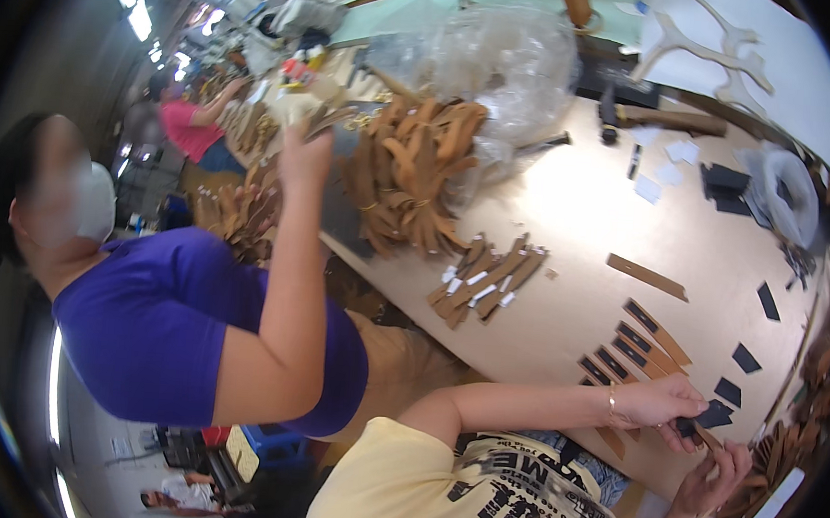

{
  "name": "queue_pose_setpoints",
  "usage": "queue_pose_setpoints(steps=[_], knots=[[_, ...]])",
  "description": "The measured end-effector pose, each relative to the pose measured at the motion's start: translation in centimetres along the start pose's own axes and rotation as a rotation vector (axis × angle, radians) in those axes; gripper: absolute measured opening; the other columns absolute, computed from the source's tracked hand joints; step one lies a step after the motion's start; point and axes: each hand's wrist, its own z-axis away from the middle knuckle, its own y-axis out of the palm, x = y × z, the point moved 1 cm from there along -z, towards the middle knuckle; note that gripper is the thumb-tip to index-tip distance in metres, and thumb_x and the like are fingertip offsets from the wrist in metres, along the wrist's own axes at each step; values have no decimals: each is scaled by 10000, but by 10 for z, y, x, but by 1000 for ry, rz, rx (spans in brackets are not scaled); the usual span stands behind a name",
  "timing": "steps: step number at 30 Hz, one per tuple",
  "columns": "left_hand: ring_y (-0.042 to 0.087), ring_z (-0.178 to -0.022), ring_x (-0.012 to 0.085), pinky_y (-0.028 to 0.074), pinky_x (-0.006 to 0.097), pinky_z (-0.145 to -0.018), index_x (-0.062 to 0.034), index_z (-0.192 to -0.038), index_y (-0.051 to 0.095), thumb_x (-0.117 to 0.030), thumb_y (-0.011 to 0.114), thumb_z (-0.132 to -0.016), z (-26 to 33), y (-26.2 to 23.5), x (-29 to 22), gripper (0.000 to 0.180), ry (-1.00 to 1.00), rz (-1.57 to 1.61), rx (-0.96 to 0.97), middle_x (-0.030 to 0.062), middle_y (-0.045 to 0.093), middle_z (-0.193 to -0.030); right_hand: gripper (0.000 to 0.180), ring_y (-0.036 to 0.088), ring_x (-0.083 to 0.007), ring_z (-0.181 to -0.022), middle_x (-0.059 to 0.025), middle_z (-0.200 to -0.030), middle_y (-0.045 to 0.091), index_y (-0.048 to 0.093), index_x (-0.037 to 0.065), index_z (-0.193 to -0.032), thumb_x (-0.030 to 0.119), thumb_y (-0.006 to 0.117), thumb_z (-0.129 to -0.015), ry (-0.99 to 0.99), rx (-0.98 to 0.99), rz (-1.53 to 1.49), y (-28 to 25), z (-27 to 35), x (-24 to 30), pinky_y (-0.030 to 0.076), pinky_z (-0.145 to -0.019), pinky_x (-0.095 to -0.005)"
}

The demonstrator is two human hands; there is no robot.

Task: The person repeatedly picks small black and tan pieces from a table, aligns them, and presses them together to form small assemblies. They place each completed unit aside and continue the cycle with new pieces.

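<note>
My left hand (660, 401), with a thin bracelet at the wrist, pinches a small black patch (712, 415) at the near edge of the beige table (582, 203). Just below it, my right hand (719, 476) grips the end of a brown strip (708, 437) that runs up to the patch. Beside my left hand lies a row of brown strips with black patches (635, 347). Loose black patches (745, 359) lie to its right. My yellow printed shirt fills the lower middle.
A co-worker in a purple shirt (160, 328) stands at left, one hand (304, 155) raised. On the table are a heap of tan strips (412, 163), a clear plastic bag (506, 54), white-tagged strips (486, 278), a hammer (656, 117), and strip bundles (797, 440) at right.
</note>
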Motion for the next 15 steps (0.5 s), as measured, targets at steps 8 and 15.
queue_pose_setpoints(steps=[8, 15], knots=[[685, -815, 96, 568, 223, -598, 43, -1097, 634, -207, 469, -1057, 3, -17, -21, 302, 303, -398, -301, 62, 700, -923, 93, 593, -308, -953, -154, -1034, 603, 606, -36, -1039, 7, 586, -960, 562, 430, -144, -4, 13, -25, 479, -843, -373], [687, -840, 118, 586, 257, -702, 40, -1114, 650, -223, 487, -1055, 7, -8, -19, 316, 221, -404, -171, 69, 716, -957, 164, 622, -336, -972, -166, -1065, 623, 670, 12, -1054, 96, 688, -914, 471, 234, 171, 11, 4, -5, 481, -860, -422]])
